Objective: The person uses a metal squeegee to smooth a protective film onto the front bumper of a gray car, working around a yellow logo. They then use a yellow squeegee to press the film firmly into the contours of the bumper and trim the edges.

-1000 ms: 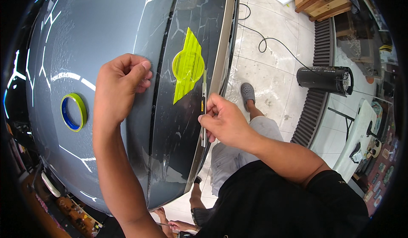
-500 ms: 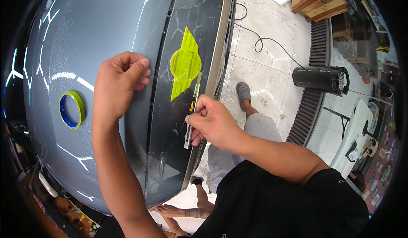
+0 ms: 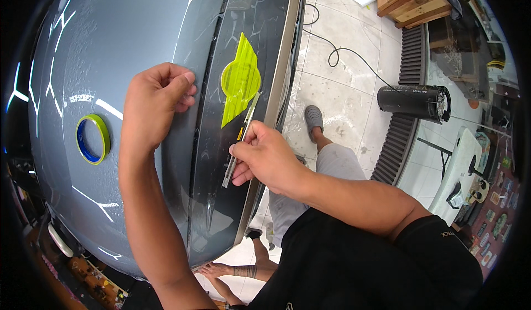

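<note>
A dark grey car panel lies under both my hands, wet with droplets. Yellow-green masking tape, cut in a winged shape with a round middle, covers an emblem on it. Pinched in my right hand is a slim snap-off utility knife. Its blade tip reaches the lower right edge of the round tape part. My left hand hovers or rests over the panel left of the dark seam, thumb and fingers closed together; whatever they hold is hidden. Further left sits a tape roll, yellow-green with a blue core.
The panel's metallic edge borders a tiled floor. Beyond it are a black cylinder with a cable, a floor grate, a wooden box and a white table. Another person's hand touches the car's lower edge.
My right hand has shifted slightly left and up. The knife leans more, its rear end swung left, while its tip stays close to the tape. My left hand barely moved.
</note>
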`<state>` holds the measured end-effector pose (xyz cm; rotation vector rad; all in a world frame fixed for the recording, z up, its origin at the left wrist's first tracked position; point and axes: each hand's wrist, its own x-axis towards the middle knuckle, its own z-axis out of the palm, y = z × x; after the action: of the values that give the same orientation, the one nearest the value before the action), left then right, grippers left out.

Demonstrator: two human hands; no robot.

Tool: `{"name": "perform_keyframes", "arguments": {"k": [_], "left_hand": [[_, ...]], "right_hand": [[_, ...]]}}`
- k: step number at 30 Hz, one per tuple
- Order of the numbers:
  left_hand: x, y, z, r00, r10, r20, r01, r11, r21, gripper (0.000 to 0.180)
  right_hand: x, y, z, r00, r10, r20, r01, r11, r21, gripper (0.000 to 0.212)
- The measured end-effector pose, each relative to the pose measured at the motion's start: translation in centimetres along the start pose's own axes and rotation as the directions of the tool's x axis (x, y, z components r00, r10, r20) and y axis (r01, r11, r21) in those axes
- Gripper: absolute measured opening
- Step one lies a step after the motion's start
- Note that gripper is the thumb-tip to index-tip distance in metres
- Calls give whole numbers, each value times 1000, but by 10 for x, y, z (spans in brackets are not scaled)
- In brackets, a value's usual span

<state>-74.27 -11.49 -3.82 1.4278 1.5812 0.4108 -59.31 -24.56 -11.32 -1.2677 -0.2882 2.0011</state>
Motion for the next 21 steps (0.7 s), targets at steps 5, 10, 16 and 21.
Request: {"name": "perform_keyframes", "arguments": {"k": [5,10,16,21], "left_hand": [[2,-1,0,1000,1,11,-1,1000,-4,20],[4,-8,-3,999,33,33,-32,999,-18,20],[5,-6,-3,999,20,41,-19,999,-30,20],[4,-5,-4,999,21,38,-19,999,-51,21]], "right_hand": [[0,-2,6,1000,27,-12,-25,996,81,23],[-1,-12,16,996,82,-25,-78,989,129,23],[0,-18,25,993,105,-52,-95,980,173,23],[1,-17,32,991,119,-60,-105,975,197,23]]}}
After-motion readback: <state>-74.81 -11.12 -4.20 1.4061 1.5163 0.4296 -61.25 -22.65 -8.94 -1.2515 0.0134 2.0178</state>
